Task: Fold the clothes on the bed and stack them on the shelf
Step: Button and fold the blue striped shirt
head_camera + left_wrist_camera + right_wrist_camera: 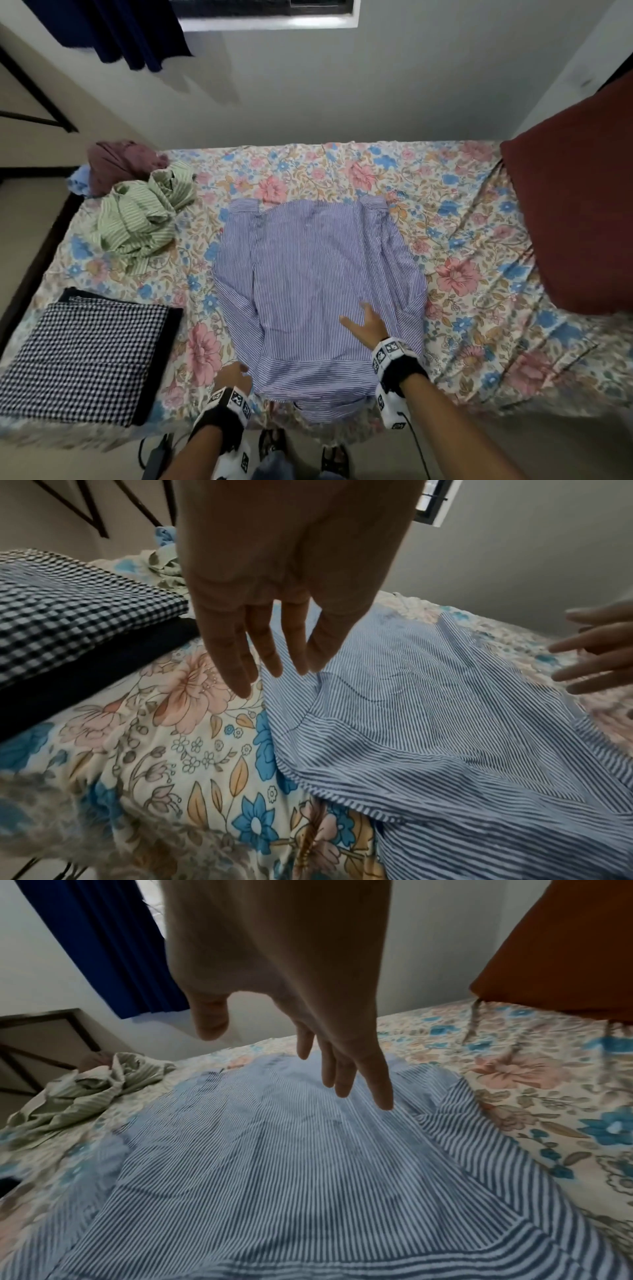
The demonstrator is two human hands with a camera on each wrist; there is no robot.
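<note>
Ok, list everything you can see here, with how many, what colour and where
Striped shirt: one, blue and white, spread flat mid-bed.
Crumpled shirt: one, green striped, far left of bed.
Crumpled garment: one, maroon, behind the green one.
Folded stack: one, black-white check over dark cloth, near left.
Pillow: one, rust red, right.
Bedsheet: one, floral.
Curtain: one, dark blue, upper left.
Left hand: fingers straight, at the shirt's left edge.
Right hand: fingers spread over the shirt.

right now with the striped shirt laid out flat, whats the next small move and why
Probably fold the blue striped shirt bottom-to-collar: its sleeves already lie tucked in, both the left hand and right hand are open near the collar end.
</note>
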